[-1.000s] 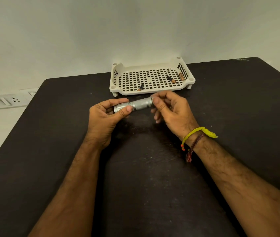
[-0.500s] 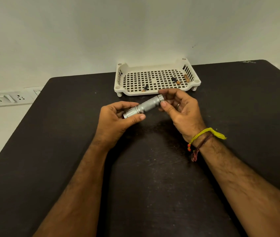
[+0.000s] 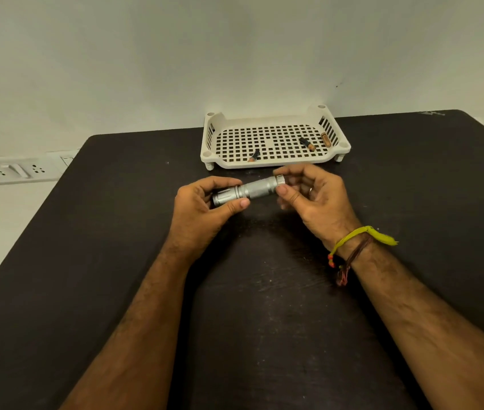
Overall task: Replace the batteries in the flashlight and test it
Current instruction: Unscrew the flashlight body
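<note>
Above a dark, scuffed surface [image 3: 264, 306], the left hand [image 3: 202, 211] is gripping the head of a silver ribbed metal flashlight [image 3: 249, 190]. The right hand [image 3: 308, 196] is pinching its tail cap, near a white perforated plastic tray [image 3: 270, 165] holding three small batteries [image 3: 307, 143].

Plain indoor room, dark worktable [image 3: 57, 291] against bare wall [image 3: 235, 54], wall socket panel [image 3: 17, 170]

No text, label, brand, number or sign can be read on anything shown; any markings are too small or blurred.
</note>
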